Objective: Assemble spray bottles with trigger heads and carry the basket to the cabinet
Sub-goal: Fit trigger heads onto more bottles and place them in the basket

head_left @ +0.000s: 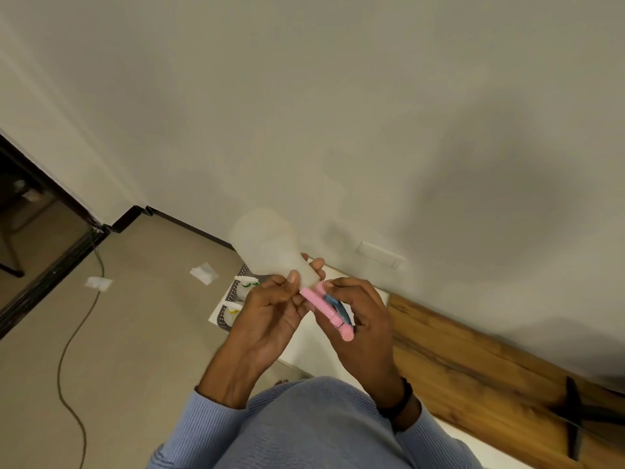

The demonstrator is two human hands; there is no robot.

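1. At the middle of the view, in front of the pale wall (338, 113), we see a translucent white spray bottle (267, 245) held in the air by both hands.
2. Its long axis runs on a diagonal. The rounded base points up and to the left, away from the person, and the neck points down and to the right, towards the person.
3. A pink trigger head (319, 303) sits at the neck and carries on along the same diagonal, its pink end nearest the camera. A blue lever shows along its right side.
4. The left hand (270, 316) grips the bottle at its narrow shoulder, with the thumb on the near side and fingertips showing on the far side.
5. The right hand (365, 319) is curled around the trigger head, fingers over the blue lever. We cannot tell whether the head is fully seated on the neck.
6. Below the left hand a grey perforated basket (223, 313) stands on a white table (299, 353). In it we can make out two bottles with white heads (247, 280), partly hidden by the hand.
7. A wooden board (473, 360) lies along the foot of the wall, to the right of the hands.
8. On the floor to the left we see a cable (60, 380) and two scraps of paper (204, 273).
9. Both arms wear light blue sleeves (203, 424), and a black band (400, 397) circles the right wrist.
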